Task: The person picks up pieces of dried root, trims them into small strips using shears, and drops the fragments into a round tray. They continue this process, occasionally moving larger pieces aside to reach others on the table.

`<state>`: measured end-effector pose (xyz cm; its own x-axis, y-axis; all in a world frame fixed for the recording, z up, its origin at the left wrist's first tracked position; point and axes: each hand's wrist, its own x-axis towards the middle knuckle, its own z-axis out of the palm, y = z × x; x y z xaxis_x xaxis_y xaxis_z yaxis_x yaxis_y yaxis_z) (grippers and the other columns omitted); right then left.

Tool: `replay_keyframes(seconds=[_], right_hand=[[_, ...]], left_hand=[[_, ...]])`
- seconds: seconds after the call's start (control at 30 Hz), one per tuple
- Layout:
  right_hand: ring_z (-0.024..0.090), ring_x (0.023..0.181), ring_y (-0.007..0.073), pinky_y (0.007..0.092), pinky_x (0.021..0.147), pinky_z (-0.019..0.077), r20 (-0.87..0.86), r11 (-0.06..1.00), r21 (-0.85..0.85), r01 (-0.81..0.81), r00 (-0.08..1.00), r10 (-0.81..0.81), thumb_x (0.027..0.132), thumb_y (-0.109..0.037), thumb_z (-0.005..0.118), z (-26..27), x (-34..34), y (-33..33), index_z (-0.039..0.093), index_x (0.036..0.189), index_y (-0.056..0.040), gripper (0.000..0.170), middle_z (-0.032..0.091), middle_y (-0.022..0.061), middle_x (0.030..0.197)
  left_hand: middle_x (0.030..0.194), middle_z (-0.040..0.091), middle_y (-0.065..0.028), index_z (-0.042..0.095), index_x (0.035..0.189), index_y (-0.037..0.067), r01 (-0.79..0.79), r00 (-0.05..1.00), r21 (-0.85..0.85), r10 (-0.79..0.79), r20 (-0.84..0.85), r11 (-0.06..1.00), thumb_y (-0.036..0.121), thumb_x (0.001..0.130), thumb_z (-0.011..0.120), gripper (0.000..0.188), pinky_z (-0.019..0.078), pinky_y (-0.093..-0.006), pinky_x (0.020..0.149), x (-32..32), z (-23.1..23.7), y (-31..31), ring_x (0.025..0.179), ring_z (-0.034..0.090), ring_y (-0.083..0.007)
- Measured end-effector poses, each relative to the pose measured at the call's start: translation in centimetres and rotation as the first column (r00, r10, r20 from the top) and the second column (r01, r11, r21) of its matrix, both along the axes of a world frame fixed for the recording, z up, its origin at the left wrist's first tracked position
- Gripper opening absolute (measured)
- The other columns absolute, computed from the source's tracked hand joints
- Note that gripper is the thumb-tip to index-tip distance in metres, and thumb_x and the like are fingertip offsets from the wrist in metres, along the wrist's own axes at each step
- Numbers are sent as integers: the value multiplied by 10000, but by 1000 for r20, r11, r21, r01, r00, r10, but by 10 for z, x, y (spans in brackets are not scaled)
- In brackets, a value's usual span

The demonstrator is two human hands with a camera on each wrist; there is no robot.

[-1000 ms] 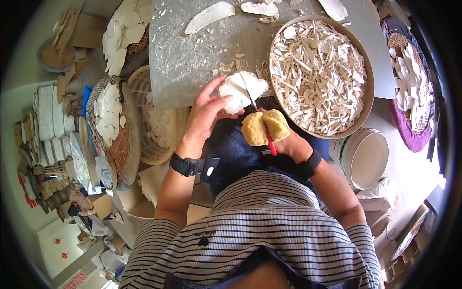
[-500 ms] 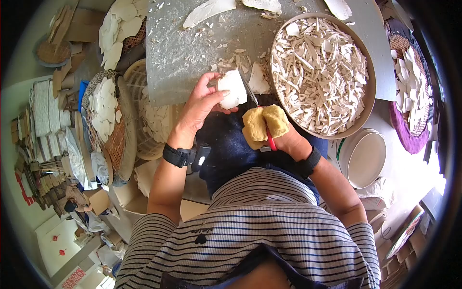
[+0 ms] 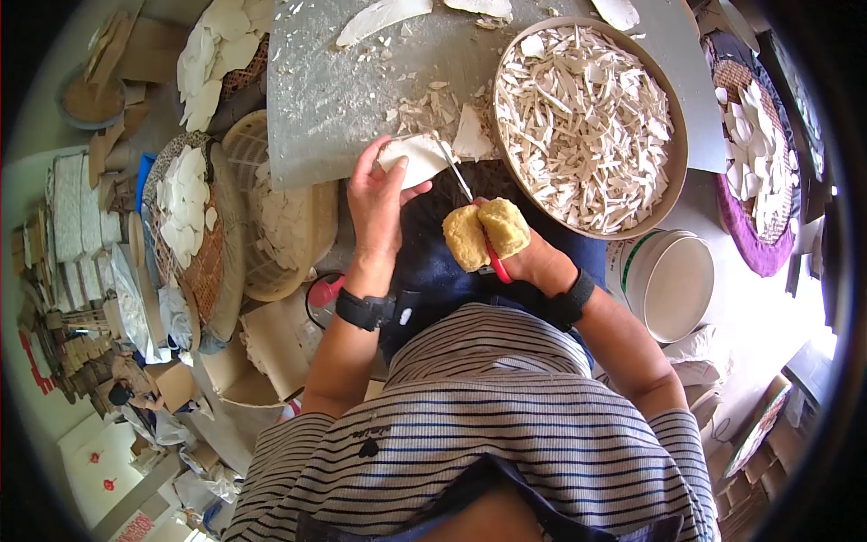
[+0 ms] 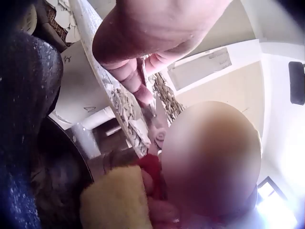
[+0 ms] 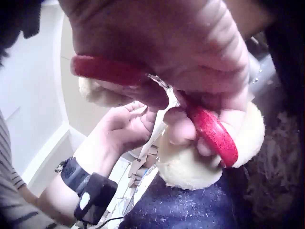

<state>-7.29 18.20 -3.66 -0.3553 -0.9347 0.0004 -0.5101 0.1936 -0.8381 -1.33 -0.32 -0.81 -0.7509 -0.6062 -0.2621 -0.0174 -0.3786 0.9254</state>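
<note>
My left hand (image 3: 377, 203) holds a thin white slice (image 3: 414, 161) by its left part, thumb on top and fingers beneath, over the table's near edge. In my right hand (image 3: 544, 264) are scissors (image 3: 459, 179) with red handles (image 5: 214, 133). Thick yellow foam pads (image 3: 465, 239) cover part of the handles. The scissor blades point up and left, their tips at the slice's right edge. In the left wrist view, the blades (image 4: 159, 121) show just below the left fingers. The right wrist view has my fingers through the red loops.
Beside the slice stands a round tray (image 3: 684, 135) of cut white strips (image 3: 587, 126). Crumbs and larger slices (image 3: 384, 20) lie on the grey metal table (image 3: 334, 117). Baskets of slices (image 3: 185, 203) stand at left, a purple-edged basket (image 3: 759, 248) at right, a white bucket (image 3: 668, 285) below the tray.
The slice tilted up and turned in my left hand, and now lies flatter. The scissors crossed it at first, came to its right side, and now meet its right edge.
</note>
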Motion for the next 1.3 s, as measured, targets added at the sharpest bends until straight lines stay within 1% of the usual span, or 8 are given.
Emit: replay_keyframes(seconds=[0.17, 0.47, 0.63, 0.73, 0.83, 0.97, 1.07, 1.3], right_hand=[[585, 919, 233, 332, 812, 453, -58, 993, -120, -2, 998, -5, 798, -122, 633, -6, 11, -2, 567, 1042, -53, 262, 617, 78, 976], [574, 964, 235, 314, 864, 438, 314, 996, 46, 79, 945, -89, 796, -146, 640, 5, 17, 4, 571, 1048, -64, 274, 611, 77, 1010], [569, 938, 290, 358, 827, 448, -37, 978, -211, 1, 999, -9, 770, -163, 609, -6, 13, 0, 600, 1026, -78, 270, 617, 120, 967], [551, 977, 304, 370, 858, 425, -8, 988, -149, -31, 1000, 30, 784, -132, 567, -5, 5, -1, 596, 1045, -71, 270, 605, 133, 1009], [504, 1107, 269, 363, 979, 355, 89, 992, -82, -100, 990, 107, 821, -130, 548, -3, 2, 2, 541, 1163, -77, 346, 556, 117, 1170], [548, 1034, 251, 345, 940, 391, -33, 996, -84, -35, 999, 33, 838, -140, 562, -7, 16, 3, 554, 1117, -69, 288, 589, 109, 1085], [577, 912, 284, 366, 813, 452, 171, 979, -166, 121, 981, -92, 757, -193, 596, -16, 28, 0, 612, 995, -96, 257, 623, 92, 954], [577, 953, 234, 336, 846, 450, 123, 982, -176, 67, 991, -45, 760, -170, 656, -21, 21, 1, 585, 1038, -85, 299, 612, 78, 998]], left_hand=[[987, 607, -152, 429, 1223, -13, 116, 990, -37, -112, 88, 993, 27, 850, 516, 385, 564, -294, 645, 6, 5, -12, 800, 635, -199], [989, 608, -168, 357, 1230, -15, 77, 993, -79, -69, 100, 994, 10, 837, 538, 433, 563, -292, 625, 10, 4, -11, 795, 637, -208], [1018, 607, -146, 394, 1215, 13, 240, 967, -231, -211, 146, 943, 36, 842, 552, 406, 553, -287, 649, 9, 9, -11, 831, 628, -185], [990, 625, -127, 415, 1253, 18, 324, 940, -179, -295, 171, 929, 46, 845, 558, 433, 545, -273, 681, 9, 23, -1, 840, 627, -171], [949, 628, -93, 462, 1236, 20, 143, 989, -156, -135, 61, 977, 18, 831, 562, 417, 534, -251, 643, 9, 4, -2, 802, 617, -123], [994, 614, -97, 519, 1181, 26, 3, 1000, -10, -3, -14, 1000, 18, 830, 566, 354, 540, -280, 696, 5, -7, 7, 849, 618, -150], [998, 612, -108, 519, 1179, 24, 51, 999, 65, -52, 12, 997, 36, 833, 569, 349, 554, -309, 687, 4, -2, 4, 850, 626, -185], [1004, 609, -116, 526, 1171, 16, 169, 983, 90, -174, 56, 982, 49, 824, 580, 352, 567, -327, 637, 5, 2, 2, 844, 630, -201]])
